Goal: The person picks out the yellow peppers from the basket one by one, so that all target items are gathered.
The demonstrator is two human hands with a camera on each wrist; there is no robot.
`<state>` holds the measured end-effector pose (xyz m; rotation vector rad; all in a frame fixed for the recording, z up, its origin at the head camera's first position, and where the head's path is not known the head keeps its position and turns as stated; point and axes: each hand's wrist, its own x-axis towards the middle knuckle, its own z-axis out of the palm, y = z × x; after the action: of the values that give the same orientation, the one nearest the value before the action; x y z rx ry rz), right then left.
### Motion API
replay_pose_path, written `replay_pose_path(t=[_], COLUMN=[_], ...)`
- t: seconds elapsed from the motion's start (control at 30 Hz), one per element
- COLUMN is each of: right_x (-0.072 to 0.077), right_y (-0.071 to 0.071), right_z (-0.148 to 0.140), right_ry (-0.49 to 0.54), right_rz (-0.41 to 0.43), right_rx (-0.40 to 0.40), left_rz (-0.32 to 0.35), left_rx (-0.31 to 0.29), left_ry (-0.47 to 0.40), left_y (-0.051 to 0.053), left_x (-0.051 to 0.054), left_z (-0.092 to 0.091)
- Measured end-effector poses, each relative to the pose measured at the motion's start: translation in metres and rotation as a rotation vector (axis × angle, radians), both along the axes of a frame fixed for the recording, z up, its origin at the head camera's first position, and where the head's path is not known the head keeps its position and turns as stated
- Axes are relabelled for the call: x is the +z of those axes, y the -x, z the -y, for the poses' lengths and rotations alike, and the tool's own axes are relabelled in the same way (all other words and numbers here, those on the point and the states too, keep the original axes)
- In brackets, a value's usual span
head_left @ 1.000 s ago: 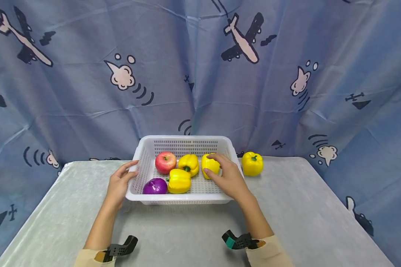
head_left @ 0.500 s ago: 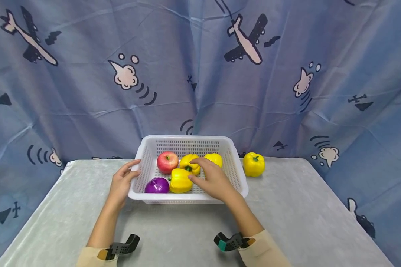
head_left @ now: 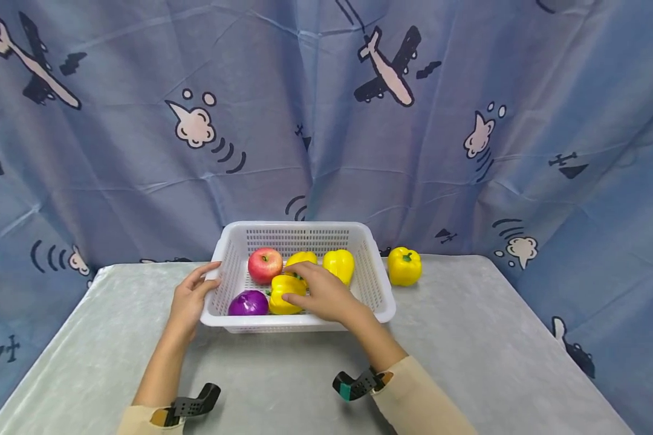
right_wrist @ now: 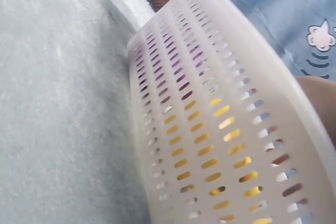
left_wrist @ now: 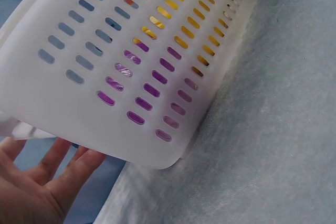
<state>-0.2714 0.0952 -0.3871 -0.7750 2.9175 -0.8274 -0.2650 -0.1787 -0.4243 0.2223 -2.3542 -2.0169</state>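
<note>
A white slotted basket holds a red apple, a shiny purple round vegetable and three yellow bell peppers. My left hand touches the basket's left end with spread fingers, seen below that end in the left wrist view. Over the basket, my right hand has its thumb before the front bell pepper and its fingers above it, thumb and fingers apart. Those fingers partly cover the rear bell pepper. Right of them lies another bell pepper. Whether the right fingers touch any pepper is unclear.
Outside the basket, one more yellow bell pepper stands close to its right end. A pale cloth covers the table. Behind its far edge hangs a blue curtain printed with planes.
My right hand has left the right-hand bell pepper inside the basket and moved left over the front one. The left hand stays at the basket's left end.
</note>
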Motion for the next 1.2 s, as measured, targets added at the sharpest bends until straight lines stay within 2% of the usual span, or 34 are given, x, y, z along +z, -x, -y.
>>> replay_pose_path(t=[0.13,0.33,0.43,0.6,0.83,1.03,1.2], right_x=[-0.003,-0.005,-0.006,-0.007,-0.007,-0.008,-0.009], right_y=[0.004,0.009,0.011,0.017,0.021,0.021,0.022], right_z=[0.004,0.008,0.009,0.013,0.018,0.019,0.019], right_ry=[-0.015,-0.008,-0.015,-0.082,-0.154,-0.175,-0.175], right_rz=[0.028,0.011,0.031,0.050,0.079,0.072,0.048], right_rx=[0.009,0.058,0.075,0.124,0.163,0.113,0.038], left_rz=[-0.001,0.000,0.004,0.011,-0.019,-0.017,-0.014], left_rx=[-0.011,-0.016,-0.026,-0.029,0.001,0.012,0.013], left_ry=[0.008,0.018,0.011,0.008,0.023,0.024,0.011], left_y=[0.000,0.001,0.000,0.000,0.000,-0.002,-0.001], left_x=[-0.001,0.001,0.001,-0.001,-0.001,-0.003,-0.002], left_z=[-0.001,0.000,0.000,-0.002,-0.001,0.000,0.000])
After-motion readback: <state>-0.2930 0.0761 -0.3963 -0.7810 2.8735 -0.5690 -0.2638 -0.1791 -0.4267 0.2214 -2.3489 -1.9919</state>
